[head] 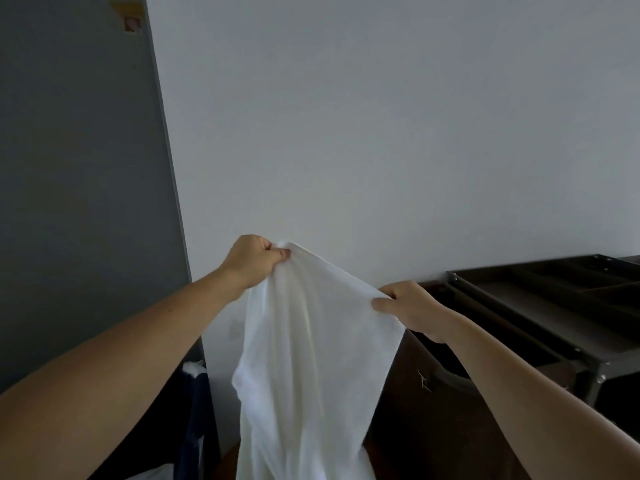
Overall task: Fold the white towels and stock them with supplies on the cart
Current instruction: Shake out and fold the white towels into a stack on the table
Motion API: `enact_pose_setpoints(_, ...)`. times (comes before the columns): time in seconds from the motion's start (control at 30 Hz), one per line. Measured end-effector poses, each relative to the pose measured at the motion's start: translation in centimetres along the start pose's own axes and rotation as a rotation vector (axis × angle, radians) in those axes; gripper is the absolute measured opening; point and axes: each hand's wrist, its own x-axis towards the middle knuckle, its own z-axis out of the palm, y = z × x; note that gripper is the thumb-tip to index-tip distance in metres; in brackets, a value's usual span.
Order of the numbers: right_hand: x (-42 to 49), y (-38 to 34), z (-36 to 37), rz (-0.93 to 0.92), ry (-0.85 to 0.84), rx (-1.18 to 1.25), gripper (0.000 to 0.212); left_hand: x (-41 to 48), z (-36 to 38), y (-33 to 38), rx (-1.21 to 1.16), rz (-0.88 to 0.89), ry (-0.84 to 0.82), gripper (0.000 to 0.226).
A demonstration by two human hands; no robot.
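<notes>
A white towel [308, 358] hangs in the air in front of me, its top edge stretched between both hands and the rest draping down past the bottom of the view. My left hand [252, 259] grips the upper left corner, held higher. My right hand [412, 308] pinches the upper right corner, lower and to the right. The dark cart [540, 327] stands at the right, its top tray just beyond my right hand.
A pale wall fills the view ahead, with a grey panel [76, 185] on the left. A dark bag or bin [433, 393] hangs on the cart's near side. Dark blue and white cloth [195, 386] lies low at the left.
</notes>
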Motion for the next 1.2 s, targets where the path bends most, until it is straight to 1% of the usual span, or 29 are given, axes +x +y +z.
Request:
enact_pose_setpoints(0.03,-0.4,0.1,-0.3,-0.022,-0.038,0.005,0.022,0.2,0.0,-0.5,0.028,-0.016,0.005,0.058)
enact_pose_setpoints(0.07,-0.8,0.1,-0.5,-0.049,-0.093,0.039,0.026,0.4,0.1,-1.1,0.048,-0.035,0.009,0.058)
enact_pose_setpoints(0.13,-1.4,-0.2,-0.4,-0.093,-0.179,0.124,0.050,0.5,0.5,-2.4,0.072,-0.079,0.003,0.058)
enact_pose_setpoints(0.17,-1.6,-0.4,-0.3,-0.119,-0.183,0.149,0.056,0.6,0.7,-3.0,0.078,-0.102,-0.007,0.056)
enact_pose_setpoints(0.2,-1.6,-0.5,-0.2,-0.148,-0.158,0.182,0.054,0.6,1.0,-3.5,0.087,-0.127,-0.026,0.054)
enact_pose_setpoints(0.27,-1.2,-0.7,-0.3,-0.153,-0.062,0.289,0.040,0.5,1.3,-4.4,0.113,-0.171,-0.075,0.044)
enact_pose_setpoints(0.33,-0.6,-0.4,-0.9,-0.047,0.081,0.429,0.036,0.4,1.1,-5.3,0.114,-0.206,-0.092,0.040)
enact_pose_setpoints(0.4,-0.2,0.5,-1.8,0.097,0.217,0.574,0.029,0.5,0.3,-6.4,0.081,-0.233,-0.051,0.035)
enact_pose_setpoints(0.43,-0.1,1.0,-2.2,0.147,0.220,0.643,0.024,0.5,-0.1,-6.8,0.061,-0.238,-0.023,0.025)
enact_pose_setpoints(0.47,-0.1,1.4,-2.4,0.166,0.160,0.719,0.020,0.5,-0.5,-7.1,0.031,-0.244,0.001,0.014)
enact_pose_setpoints(0.5,-0.1,1.4,-2.4,0.155,0.052,0.793,0.019,0.4,-0.8,-7.4,-0.008,-0.245,0.008,0.006)
enact_pose_setpoints(0.53,-0.2,1.3,-2.2,0.133,-0.064,0.824,0.021,0.5,-0.8,-7.6,-0.044,-0.249,0.004,0.012)
enact_pose_setpoints(0.57,-0.2,1.0,-1.8,0.099,-0.167,0.804,0.024,0.4,-0.6,-7.5,-0.075,-0.242,0.001,0.019)
enact_pose_setpoints(0.6,-0.3,0.4,-1.2,0.053,-0.242,0.727,0.027,0.3,-0.2,-7.3,-0.089,-0.219,-0.012,0.022)
enact_pose_setpoints(0.63,-0.2,-0.2,-0.6,-0.002,-0.277,0.604,0.028,0.1,0.2,-6.8,-0.087,-0.180,-0.025,0.024)
enact_pose_setpoints(0.7,0.0,-1.6,0.7,-0.061,-0.222,0.353,0.019,0.1,0.7,-6.1,-0.050,-0.099,-0.021,0.029)
enact_pose_setpoints(0.77,0.6,-2.1,0.9,-0.027,-0.101,0.237,0.011,0.5,0.1,-6.0,-0.024,-0.077,0.079,0.032)
enact_pose_setpoints(0.83,1.2,-1.2,-0.2,0.048,0.090,0.321,0.016,1.0,-1.8,-6.8,0.001,-0.134,0.249,0.036)
enact_pose_setpoints(0.87,1.4,-0.4,-1.2,0.084,0.242,0.377,0.021,1.2,-3.1,-7.3,0.017,-0.175,0.330,0.037)
enact_pose_setpoints(0.9,1.6,0.6,-2.5,0.118,0.435,0.385,0.026,1.3,-4.3,-8.0,0.024,-0.210,0.408,0.039)
enact_pose_setpoints(0.93,1.6,1.6,-3.8,0.152,0.639,0.320,0.032,1.3,-5.5,-8.6,0.020,-0.240,0.484,0.040)
enact_pose_setpoints(0.97,1.5,2.3,-5.0,0.181,0.808,0.209,0.036,1.3,-6.5,-9.2,0.005,-0.266,0.559,0.040)
enact_pose_setpoints(1.0,1.3,2.7,-5.7,0.188,0.918,0.114,0.039,1.1,-7.3,-9.7,-0.008,-0.292,0.622,0.040)
enact_pose_setpoints(1.03,1.2,2.8,-5.9,0.178,0.964,0.043,0.041,1.0,-7.8,-10.3,-0.001,-0.315,0.657,0.039)
enact_pose_setpoints(1.07,1.3,2.7,-5.7,0.174,0.951,-0.021,0.045,0.8,-7.9,-10.8,0.038,-0.333,0.636,0.039)
enact_pose_setpoints(1.1,1.4,2.5,-5.4,0.177,0.890,-0.082,0.049,0.4,-7.5,-11.1,0.102,-0.346,0.550,0.038)
enact_pose_setpoints(1.13,1.5,2.2,-4.8,0.185,0.797,-0.115,0.050,-0.1,-6.8,-11.2,0.164,-0.343,0.423,0.036)
enact_pose_setpoints(1.17,1.5,1.8,-4.1,0.185,0.661,-0.101,0.046,-0.8,-5.7,-11.0,0.199,-0.325,0.286,0.033)
enact_pose_setpoints(1.2,1.3,1.3,-3.1,0.175,0.483,-0.072,0.038,-1.5,-4.4,-10.6,0.190,-0.294,0.152,0.030)
